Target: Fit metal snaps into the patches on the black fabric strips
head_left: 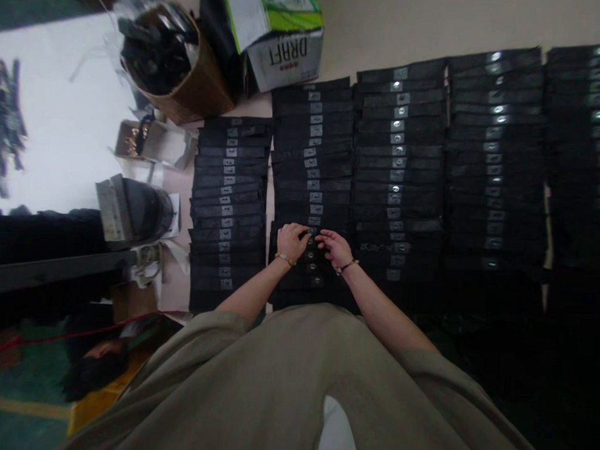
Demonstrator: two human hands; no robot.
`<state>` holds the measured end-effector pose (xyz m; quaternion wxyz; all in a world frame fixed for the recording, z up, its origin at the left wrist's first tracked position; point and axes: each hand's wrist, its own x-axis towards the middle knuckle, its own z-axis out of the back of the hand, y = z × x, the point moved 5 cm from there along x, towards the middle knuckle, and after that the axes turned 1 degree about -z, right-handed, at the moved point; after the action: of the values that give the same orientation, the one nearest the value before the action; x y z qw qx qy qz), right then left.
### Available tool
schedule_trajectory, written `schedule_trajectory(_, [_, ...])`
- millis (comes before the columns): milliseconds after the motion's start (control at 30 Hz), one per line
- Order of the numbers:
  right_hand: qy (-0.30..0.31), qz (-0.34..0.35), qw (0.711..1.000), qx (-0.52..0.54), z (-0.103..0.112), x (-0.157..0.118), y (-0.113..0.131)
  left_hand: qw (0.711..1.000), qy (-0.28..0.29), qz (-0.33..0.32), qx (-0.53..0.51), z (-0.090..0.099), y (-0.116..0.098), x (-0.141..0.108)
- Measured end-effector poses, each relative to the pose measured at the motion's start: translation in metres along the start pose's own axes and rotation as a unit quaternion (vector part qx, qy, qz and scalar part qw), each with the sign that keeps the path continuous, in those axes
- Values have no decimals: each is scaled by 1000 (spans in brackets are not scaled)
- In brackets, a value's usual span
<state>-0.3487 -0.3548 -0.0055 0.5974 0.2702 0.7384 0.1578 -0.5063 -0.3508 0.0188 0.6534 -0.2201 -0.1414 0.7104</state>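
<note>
Several columns of flat black strips [398,163] lie side by side on the floor, each strip bearing a small silver metal plate. My left hand [292,243], with a gold-beaded bracelet at the wrist, is curled over one strip in the second column. My right hand [334,247], wearing a dark cord bracelet, reaches in from the other side. Its fingertips meet the same strip's metal plate [312,232] close to my left fingers. The fingers partly hide that plate. The lower rows fade into deep shadow on the right.
A brown tub of black pieces [206,90] and an upside-down printed carton [283,57] stand beyond the columns. A metal-edged black object [114,212] sits to the left, beside a white table [68,112]. A person [95,369] is at lower left.
</note>
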Motion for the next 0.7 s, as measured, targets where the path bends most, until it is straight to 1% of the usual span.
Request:
schedule_trajectory(133, [39, 0, 999, -2, 5, 1, -6, 1000, 5, -11, 0, 1, 1, 2])
schedule_trajectory(267, [38, -5, 999, -3, 7, 1, -6, 997, 44, -58, 17, 2, 3, 9])
schedule_trajectory(400, [39, 6, 999, -12, 9, -2, -5, 992, 81, -98, 21, 4, 6, 16])
schedule_trajectory(567, [68, 19, 997, 25, 10, -4, -6, 990, 88, -106, 23, 6, 7, 17])
schedule_trajectory(700, [60, 30, 997, 22, 11, -1, -9, 992, 94, -89, 9, 8, 3, 16])
